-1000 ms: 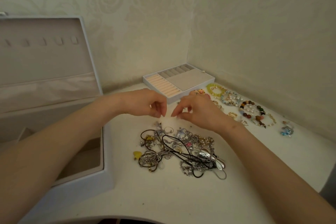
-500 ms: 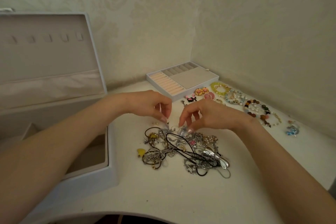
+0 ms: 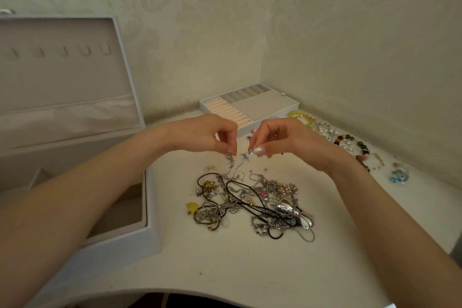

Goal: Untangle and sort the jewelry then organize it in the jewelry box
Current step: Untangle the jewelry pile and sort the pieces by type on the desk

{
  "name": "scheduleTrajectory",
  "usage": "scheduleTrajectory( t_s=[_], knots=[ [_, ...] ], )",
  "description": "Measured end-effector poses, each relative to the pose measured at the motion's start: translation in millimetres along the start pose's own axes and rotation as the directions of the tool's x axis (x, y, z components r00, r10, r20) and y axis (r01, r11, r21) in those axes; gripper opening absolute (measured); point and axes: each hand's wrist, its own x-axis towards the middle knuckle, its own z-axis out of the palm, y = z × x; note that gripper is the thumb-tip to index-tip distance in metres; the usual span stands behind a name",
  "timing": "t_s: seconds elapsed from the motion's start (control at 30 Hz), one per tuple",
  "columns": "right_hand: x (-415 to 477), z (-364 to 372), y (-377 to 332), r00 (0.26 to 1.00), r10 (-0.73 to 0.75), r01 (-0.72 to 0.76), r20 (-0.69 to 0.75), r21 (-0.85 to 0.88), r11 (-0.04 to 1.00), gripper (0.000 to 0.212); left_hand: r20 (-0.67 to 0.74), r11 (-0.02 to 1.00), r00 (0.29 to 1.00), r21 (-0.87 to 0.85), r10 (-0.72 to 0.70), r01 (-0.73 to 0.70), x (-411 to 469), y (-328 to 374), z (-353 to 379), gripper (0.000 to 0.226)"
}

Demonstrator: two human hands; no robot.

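Note:
A tangled pile of jewelry [image 3: 252, 204], silver chains, black cords, pearls and a yellow charm, lies in the middle of the white table. Just above its far edge, my left hand [image 3: 207, 136] pinches a small silver piece [image 3: 228, 157] that hangs from its fingertips. My right hand [image 3: 282, 139] pinches a thin chain with a blue charm [image 3: 243, 156]. The two pieces hang close together, and thin strands trail down toward the pile. The open white jewelry box [image 3: 147, 222] stands at the left with its lid up.
A removable tray [image 3: 272, 115] with ring rolls sits at the back by the wall corner. Sorted beaded bracelets [image 3: 350, 145] and a blue ornament [image 3: 398, 175] lie along the right wall. Small loose earrings [image 3: 212, 167] lie near the pile. The table's curved front edge runs below.
Both hands dipped to the far edge of the pile, pinched small pieces and have lifted them a little above it.

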Motion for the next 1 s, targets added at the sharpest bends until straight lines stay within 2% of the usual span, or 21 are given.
scheduleTrajectory(
  t_s=[0.13, 0.27, 0.4, 0.53, 0.67, 0.83, 1.0],
  knots=[
    [0.4, -0.2, 0.7, 0.999, -0.025, 0.026, -0.036, 0.049, 0.998, 0.013, 0.000, 0.992, 1.000, -0.127, -0.010, 0.010, -2.0, 3.2, -2.2, 0.008],
    [2.3, -4.3, 3.4, 0.990, -0.032, 0.046, -0.134, 0.102, 0.994, 0.006, -0.029, 0.973, 1.000, -0.231, -0.006, -0.001, -1.9, 5.7, -2.3, 0.008],
    [1.2, -9.2, 3.0, 0.976, -0.023, 0.050, -0.217, 0.120, 0.992, 0.006, -0.141, 0.968, 0.990, -0.245, 0.008, -0.043, 0.7, 10.8, -1.1, 0.007],
    [-3.2, -20.0, 2.1, 0.962, -0.019, 0.046, -0.273, 0.092, 0.995, 0.016, -0.249, 0.970, 0.968, -0.222, 0.038, -0.095, 7.6, 22.5, 4.8, 0.008],
    [-8.5, -31.0, 2.7, 0.954, 0.027, -0.025, -0.300, 0.008, 1.000, 0.010, -0.230, 0.994, 0.970, -0.050, 0.082, -0.095, 21.1, 37.0, 15.1, 0.008],
    [-25.8, -42.6, 2.1, 0.948, 0.061, -0.114, -0.313, -0.155, 0.981, 0.018, -0.233, 0.990, 0.962, 0.025, 0.142, -0.139, 42.8, 59.6, 25.5, 0.010],
    [-48.5, -57.6, 3.5, 0.940, 0.075, -0.162, -0.332, -0.242, 0.957, 0.026, -0.235, 0.976, 0.963, -0.142, 0.130, -0.167, 58.5, 80.2, 41.9, 0.015]
  ],
)
